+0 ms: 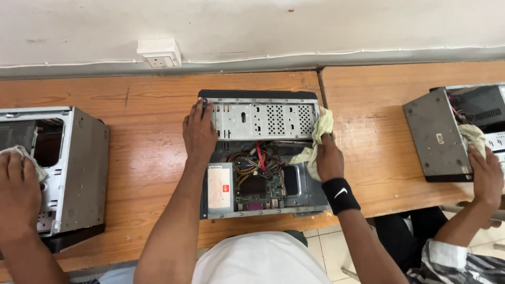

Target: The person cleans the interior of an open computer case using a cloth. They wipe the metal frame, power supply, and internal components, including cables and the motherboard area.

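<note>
An open computer case (263,158) lay flat on the wooden worktop (147,152), near its middle, the far end close to the back edge by the wall and the near end at the front edge. Inside were seen a perforated metal drive cage (265,119), a tangle of coloured wires (258,158), a green circuit board (265,186) and a grey power supply box (220,188).

The left hand (199,134) was laid flat and spread on the left rim of the case, fingertips hooked over the corner of the drive cage, so that the case was steadied. The right hand (329,160), banded at the wrist by a black wristband (341,194), was closed around a pale yellow cloth (317,139), which was pressed against the right end of the cage and trailed into the case.

For the wiping to be done well, it was judged that the case should be kept pinned, the cloth bunched tight and kept clear of the wires and board, and light strokes made along the metal edges, which could be sharp.

At the left and right ends of the worktop, other cases (63,168) were handled by co-workers' hands (18,192) with cloths. A wall socket (159,53) was mounted above the back edge.
</note>
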